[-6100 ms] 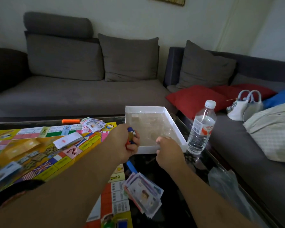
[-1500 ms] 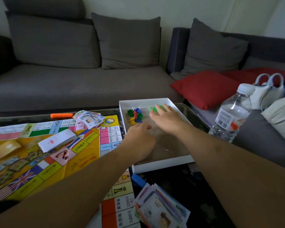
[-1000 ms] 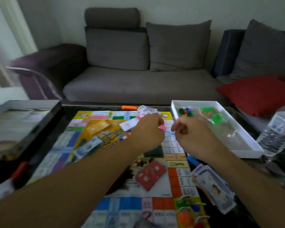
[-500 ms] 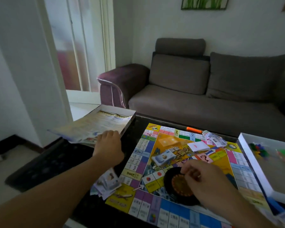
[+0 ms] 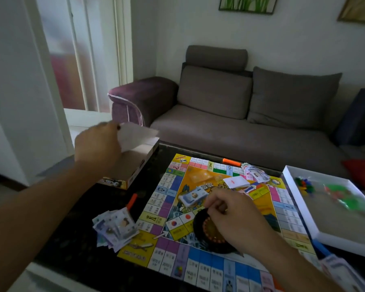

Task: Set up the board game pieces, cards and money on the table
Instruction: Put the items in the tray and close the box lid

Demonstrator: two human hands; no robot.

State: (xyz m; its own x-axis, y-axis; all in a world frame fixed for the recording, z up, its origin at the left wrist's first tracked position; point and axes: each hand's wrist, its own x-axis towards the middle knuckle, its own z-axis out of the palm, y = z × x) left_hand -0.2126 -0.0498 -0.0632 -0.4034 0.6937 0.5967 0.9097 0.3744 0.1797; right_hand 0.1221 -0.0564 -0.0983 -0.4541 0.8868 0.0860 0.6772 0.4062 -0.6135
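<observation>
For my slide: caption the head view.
Left hand lifts a sheet from the box; right hand holds the black spinner.

Left grip raised, pinching; right grip lowered, fingers curled

Dark table looks glossy, perhaps speckled stone. Board is printed glossy card. Money and sheet are thin paper. Sofa is matt woven cloth.
</observation>
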